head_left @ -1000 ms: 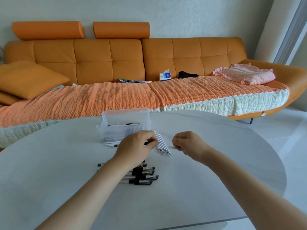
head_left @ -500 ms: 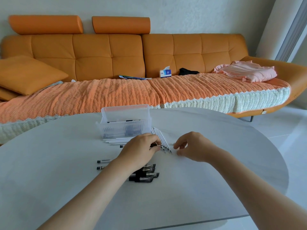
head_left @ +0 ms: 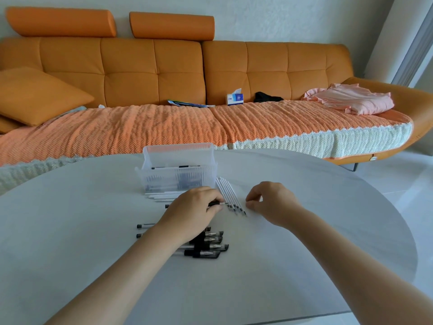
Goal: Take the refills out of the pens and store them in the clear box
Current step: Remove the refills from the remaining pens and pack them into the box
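1. My left grip [head_left: 194, 213] is curled round a pen [head_left: 215, 203], knuckles up, low over the bench [head_left: 316, 231]. The pen's black front end pokes out toward my right side, with a thin tip showing.
2. My right grip [head_left: 273, 202] sits near that tip, thumb and forefinger bent close together. I cannot tell whether they pinch anything.
3. Between the two grips lies a row of white refills [head_left: 228, 194], side by side on the bench. They slant from the box's right corner toward me, dark tips nearest me.
4. The clear box [head_left: 178, 177] stands open on the bench just beyond my left grip. Dark and pale sticks show through its ribbed front wall.
5. A few white sticks [head_left: 164, 195] lie flat along the foot of the box, partly hidden by my left grip.
6. A pile of black-capped pens [head_left: 208, 248] lies under my left wrist, on my side of the box.
7. An orange sofa [head_left: 140, 66] with a knitted throw runs behind the bench.
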A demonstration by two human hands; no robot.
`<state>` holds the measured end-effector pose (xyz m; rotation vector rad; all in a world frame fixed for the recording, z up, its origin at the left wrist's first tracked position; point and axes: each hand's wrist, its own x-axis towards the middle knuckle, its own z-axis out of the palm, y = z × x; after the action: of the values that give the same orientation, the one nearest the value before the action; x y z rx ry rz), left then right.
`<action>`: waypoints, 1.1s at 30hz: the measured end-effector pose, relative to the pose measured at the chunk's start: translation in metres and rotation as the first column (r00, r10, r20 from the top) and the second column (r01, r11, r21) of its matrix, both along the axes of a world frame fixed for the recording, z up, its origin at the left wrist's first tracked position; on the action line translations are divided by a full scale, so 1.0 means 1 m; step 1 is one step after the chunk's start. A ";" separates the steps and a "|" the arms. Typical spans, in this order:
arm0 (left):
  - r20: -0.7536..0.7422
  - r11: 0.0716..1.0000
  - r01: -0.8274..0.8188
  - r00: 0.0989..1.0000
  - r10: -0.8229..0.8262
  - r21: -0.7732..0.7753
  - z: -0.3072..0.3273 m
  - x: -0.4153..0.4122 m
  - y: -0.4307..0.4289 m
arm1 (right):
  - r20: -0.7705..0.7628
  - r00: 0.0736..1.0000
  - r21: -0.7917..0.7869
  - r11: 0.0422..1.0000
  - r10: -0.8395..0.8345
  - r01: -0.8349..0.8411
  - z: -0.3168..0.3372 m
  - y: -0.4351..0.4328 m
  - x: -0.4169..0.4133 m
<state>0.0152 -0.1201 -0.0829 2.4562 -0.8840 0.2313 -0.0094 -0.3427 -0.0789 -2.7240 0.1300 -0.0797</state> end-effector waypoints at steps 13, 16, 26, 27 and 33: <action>0.051 0.997 -0.076 0.996 0.077 -0.028 0.006 0.001 0.020 | 0.211 0.969 0.247 0.952 0.130 -0.181 0.008 0.040 0.002; 0.053 0.996 -0.082 0.995 0.083 -0.023 0.007 0.001 0.024 | 0.195 0.971 0.257 0.948 0.138 -0.187 0.009 0.045 0.001; -0.065 0.999 -0.040 0.997 0.039 -0.013 0.005 0.004 0.029 | 0.211 0.961 0.274 0.932 0.181 -0.235 0.006 0.060 0.000; -0.081 0.999 -0.039 0.996 0.037 -0.018 0.006 0.004 0.029 | 0.210 0.960 0.276 0.931 0.184 -0.239 0.006 0.061 0.000; -0.152 0.998 -0.039 0.988 0.031 -0.049 0.008 0.005 0.034 | 0.187 0.967 0.240 0.947 0.172 -0.214 0.004 0.060 0.001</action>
<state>0.0197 -0.0856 -0.0753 2.4069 -0.7615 0.0781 -0.0087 -0.2828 -0.0752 -2.4424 -0.1647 -0.2144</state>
